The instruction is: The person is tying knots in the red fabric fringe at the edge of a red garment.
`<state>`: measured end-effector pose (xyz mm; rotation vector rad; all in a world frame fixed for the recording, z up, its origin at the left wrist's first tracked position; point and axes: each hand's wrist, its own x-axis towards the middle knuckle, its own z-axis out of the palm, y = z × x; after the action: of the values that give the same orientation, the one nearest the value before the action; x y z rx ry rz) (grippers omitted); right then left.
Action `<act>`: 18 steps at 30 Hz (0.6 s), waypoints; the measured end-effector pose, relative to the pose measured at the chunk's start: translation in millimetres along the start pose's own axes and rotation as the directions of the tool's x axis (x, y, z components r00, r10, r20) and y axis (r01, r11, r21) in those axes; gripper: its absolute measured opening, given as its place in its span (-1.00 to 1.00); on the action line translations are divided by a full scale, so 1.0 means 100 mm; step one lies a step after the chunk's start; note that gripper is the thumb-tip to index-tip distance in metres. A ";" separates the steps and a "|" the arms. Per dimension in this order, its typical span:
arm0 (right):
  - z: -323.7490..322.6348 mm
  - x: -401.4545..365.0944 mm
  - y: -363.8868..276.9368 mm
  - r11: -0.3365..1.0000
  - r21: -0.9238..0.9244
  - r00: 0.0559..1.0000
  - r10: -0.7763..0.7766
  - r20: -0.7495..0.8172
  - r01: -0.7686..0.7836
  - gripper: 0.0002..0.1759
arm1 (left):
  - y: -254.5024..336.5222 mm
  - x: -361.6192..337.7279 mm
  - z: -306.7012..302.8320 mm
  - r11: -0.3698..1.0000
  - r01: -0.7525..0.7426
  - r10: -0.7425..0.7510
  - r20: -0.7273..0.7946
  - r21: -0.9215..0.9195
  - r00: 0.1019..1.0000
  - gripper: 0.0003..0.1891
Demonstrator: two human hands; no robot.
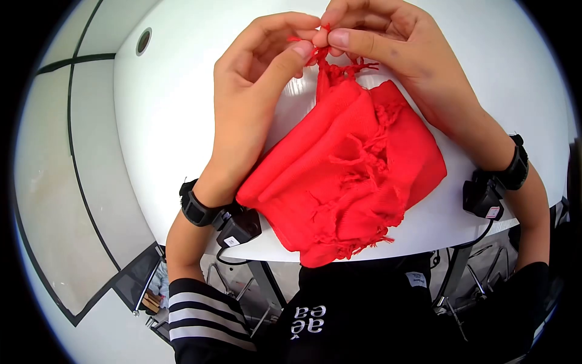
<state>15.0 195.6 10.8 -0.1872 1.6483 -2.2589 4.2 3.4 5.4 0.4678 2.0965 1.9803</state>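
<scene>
A red scarf (339,164) with knotted fringe lies bunched on the white table, its near end reaching the table's front edge. Above its far end, my left hand (257,67) pinches red fringe strands between thumb and fingers. My right hand (394,48) meets it there, thumb and fingertips closed on the same tuft of fringe (323,53). The fingertips of both hands nearly touch. More tassels trail across the scarf's middle and along its lower edge.
The white table (170,121) has a round cable hole (143,42) at its far left. Black wrist straps with small boxes, the left box (239,228) and the right box (483,195), sit near the front edge with cables hanging down.
</scene>
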 end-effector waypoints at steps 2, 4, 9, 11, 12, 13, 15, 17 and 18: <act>-0.01 0.00 0.01 1.000 0.015 1.000 -0.008 0.008 0.008 -0.82 | -0.06 0.01 -0.03 1.000 -0.011 0.011 0.003 -0.007 1.000 -0.76; -0.02 0.00 0.01 0.999 0.029 1.000 -0.017 0.013 0.016 -0.82 | -0.10 0.03 -0.05 1.000 -0.023 0.023 0.009 -0.015 1.000 -0.76; -0.06 -0.01 0.05 0.986 0.146 0.994 -0.090 0.057 0.081 -0.83 | -0.07 0.03 0.02 0.999 0.002 -0.001 0.006 -0.040 1.000 -0.80; -0.07 -0.03 0.03 0.987 0.133 0.994 -0.095 0.059 0.086 -0.83 | -0.11 0.03 -0.02 1.000 0.000 0.001 0.042 -0.024 0.999 -0.81; -0.06 -0.03 0.03 0.988 0.123 0.993 -0.100 0.064 0.092 -0.84 | -0.12 0.02 -0.05 1.000 -0.002 0.002 0.075 -0.005 0.997 -0.81; -0.07 -0.01 0.03 0.988 0.126 0.993 -0.098 0.067 0.089 -0.84 | -0.11 0.01 -0.06 1.000 0.002 -0.001 0.072 -0.003 0.997 -0.81; -0.10 0.03 0.03 0.998 0.059 0.996 -0.023 0.089 0.017 -0.84 | -0.08 0.02 -0.06 0.999 0.011 -0.013 0.036 0.049 0.999 -0.83; -0.10 0.03 0.04 0.999 0.049 0.995 -0.025 0.094 0.020 -0.85 | -0.11 0.02 -0.08 0.999 -0.002 0.001 0.019 0.037 1.000 -0.83; -0.09 0.03 0.04 0.999 0.042 0.995 -0.027 0.101 0.023 -0.85 | -0.12 0.03 -0.09 1.000 -0.014 0.014 0.001 0.028 1.000 -0.84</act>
<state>10.3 201.4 3.5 -0.3088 1.5551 -2.2604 -2.6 -3.9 -5.7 0.4888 2.1290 1.9602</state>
